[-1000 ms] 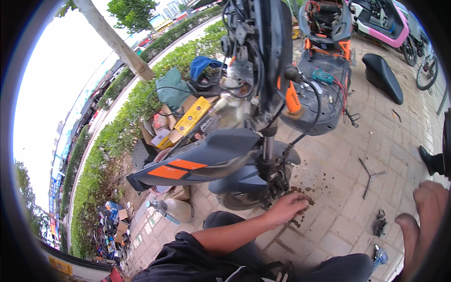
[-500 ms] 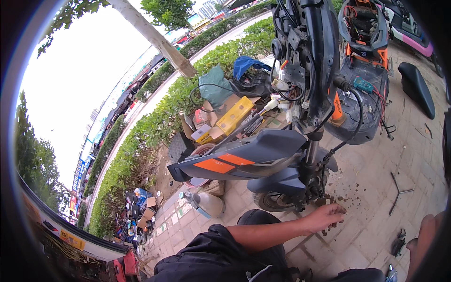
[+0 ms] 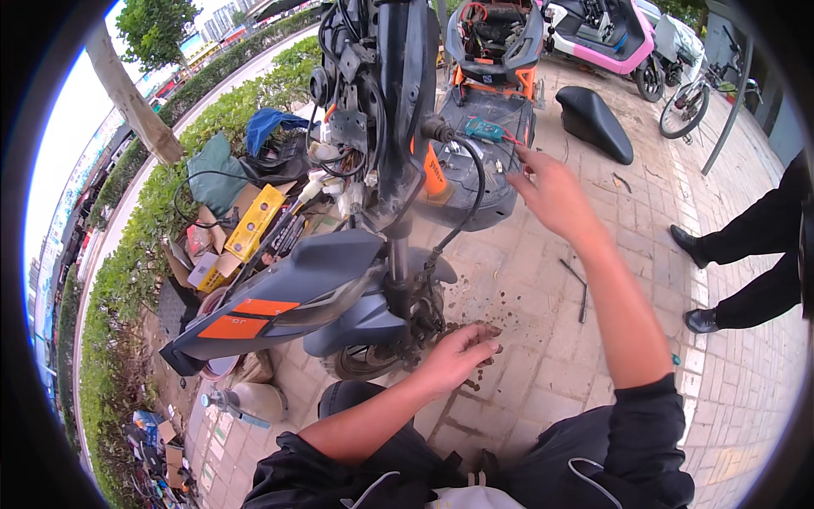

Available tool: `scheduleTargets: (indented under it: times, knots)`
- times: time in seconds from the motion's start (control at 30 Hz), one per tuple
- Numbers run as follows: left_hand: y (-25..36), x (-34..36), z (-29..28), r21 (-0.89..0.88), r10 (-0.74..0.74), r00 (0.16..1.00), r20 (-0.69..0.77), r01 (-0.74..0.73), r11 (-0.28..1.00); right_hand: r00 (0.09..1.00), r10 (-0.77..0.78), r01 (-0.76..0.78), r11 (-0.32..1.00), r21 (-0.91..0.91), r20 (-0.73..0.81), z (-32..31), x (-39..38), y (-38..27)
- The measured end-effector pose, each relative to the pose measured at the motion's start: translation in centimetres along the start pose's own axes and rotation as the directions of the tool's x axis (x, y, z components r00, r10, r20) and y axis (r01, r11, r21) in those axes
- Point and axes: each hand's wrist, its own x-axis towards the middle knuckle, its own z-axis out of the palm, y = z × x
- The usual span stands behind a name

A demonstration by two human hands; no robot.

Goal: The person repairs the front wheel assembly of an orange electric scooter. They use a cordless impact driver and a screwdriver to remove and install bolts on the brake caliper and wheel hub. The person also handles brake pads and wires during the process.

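A partly stripped scooter stands before me, with bare wires around its steering column (image 3: 394, 110) and a dark body panel (image 3: 280, 293) with orange patches at its front. Low beside the front wheel (image 3: 365, 360), my left hand (image 3: 458, 360) hangs with fingers loosely bent and slightly apart, nothing visible in it. My right hand (image 3: 551, 197) reaches out over the right edge of the footboard (image 3: 475, 191), fingers extended, close to red test leads (image 3: 511, 138). A teal multimeter (image 3: 485, 130) lies on that footboard. Whether the fingertips touch a lead, I cannot tell.
A black seat (image 3: 596, 125) and a three-armed wrench (image 3: 582, 293) lie on the paving. Someone in black trousers (image 3: 759, 246) stands at right. Left are a yellow box (image 3: 256, 222), a pale bottle (image 3: 259, 400) and a hedge (image 3: 127, 339). A pink scooter (image 3: 632, 51) stands behind.
The view has swung to the right. My right arm, only partly seen at the right rim before, now stretches forward over the footboard. My left hand stays low near the front wheel.
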Motion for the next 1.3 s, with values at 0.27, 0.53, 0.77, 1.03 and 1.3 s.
scheduleTargets:
  times: [0.27,0.53,0.77,1.03,1.3]
  knots:
    - [1.1,-3.1,-2.8,-0.089,0.089,0.995,-0.038,-0.092,0.992,0.979,-0.150,0.168,0.977,0.132,-0.136,12.7,5.0,-4.2]
    - [1.1,-3.5,-4.1,-0.093,0.140,0.988,0.060,-0.134,0.987,0.976,-0.027,0.110,0.918,0.382,-0.216,15.2,3.1,-6.1]
    - [1.1,-2.9,-3.8,-0.133,0.186,0.978,0.095,-0.173,0.976,0.945,0.124,0.058,0.847,0.529,-0.303,14.4,3.9,-7.5]
    - [1.2,-3.6,-4.3,-0.081,0.187,0.972,0.142,-0.177,0.981,0.965,-0.032,0.114,0.944,0.309,-0.259,14.1,3.9,-5.6]
    - [0.8,-2.7,-4.0,-0.078,0.192,0.963,0.189,-0.180,0.981,0.972,-0.019,0.133,0.867,0.481,-0.235,14.8,4.8,-6.2]
